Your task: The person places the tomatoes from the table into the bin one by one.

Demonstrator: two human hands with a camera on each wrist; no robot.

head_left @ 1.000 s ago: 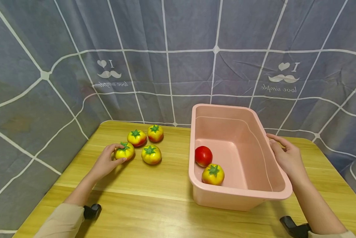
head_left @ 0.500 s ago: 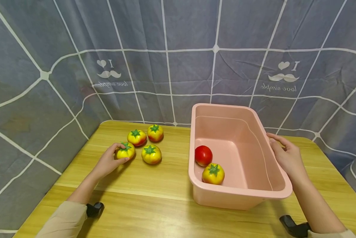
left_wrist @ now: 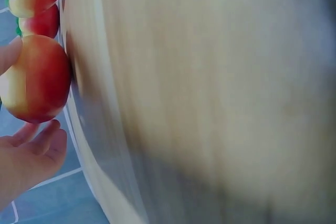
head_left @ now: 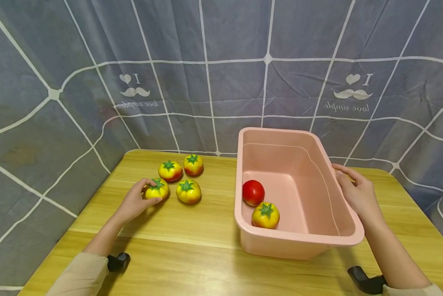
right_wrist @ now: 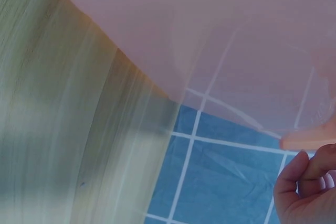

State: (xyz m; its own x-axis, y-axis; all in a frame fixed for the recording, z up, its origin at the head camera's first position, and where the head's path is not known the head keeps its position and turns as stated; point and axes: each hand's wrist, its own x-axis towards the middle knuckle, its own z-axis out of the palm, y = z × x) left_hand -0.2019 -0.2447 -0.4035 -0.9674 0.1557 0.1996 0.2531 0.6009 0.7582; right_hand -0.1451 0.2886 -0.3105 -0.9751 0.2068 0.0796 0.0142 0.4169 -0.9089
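The head view shows the left hand [head_left: 134,203] pinching a yellow-and-red tomato [head_left: 158,190] with a green star-shaped calyx, its thumb on the near side and its fingers curving over the far side. In the left wrist view, the thumb lies against the skin, and the other fingers bend in at the opposite side. The tomato is over the left part of the wood-grain table [head_left: 192,263]; I cannot tell whether its underside touches the surface.

Around it are three more of the same kind: the back-left tomato [head_left: 170,171] just beyond it, the back-right tomato [head_left: 193,165] just beside that one, and the front-right tomato [head_left: 188,192] a small gap to the right of the pinched one. All three sit with their green tops upward.

The right hand [head_left: 360,199] holds the right rim of a pink plastic bin [head_left: 288,246], its fingers curled at the outer edge; the right wrist view shows them bent close together under the lip. Inside the bin, a red tomato [head_left: 253,193] lies by the left wall, with a yellow tomato [head_left: 266,216] just beside it, toward the front wall.

A beige sleeve [head_left: 77,275] and a black wrist mount [head_left: 118,262] show on the left arm. Behind the table hangs a grey curtain [head_left: 236,90] with white grid lines and mirrored lettering.
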